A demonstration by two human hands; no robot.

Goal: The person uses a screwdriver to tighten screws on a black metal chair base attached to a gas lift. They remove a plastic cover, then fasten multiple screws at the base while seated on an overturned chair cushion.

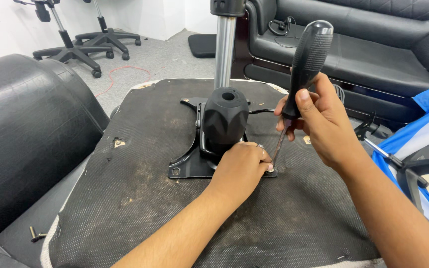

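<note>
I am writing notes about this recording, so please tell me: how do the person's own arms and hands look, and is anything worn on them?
Both forearms are bare, with no sleeves, gloves or watch in view. The left hand wears a small silver-coloured ring on one finger. The right hand shows no ring or other item. The nails that are visible look short and unpainted.

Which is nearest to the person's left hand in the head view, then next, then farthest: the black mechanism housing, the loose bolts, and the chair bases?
1. Black mechanism housing, just above the left hand.
2. Loose bolts, lower left.
3. Chair bases, top left, on the carpet.
</note>
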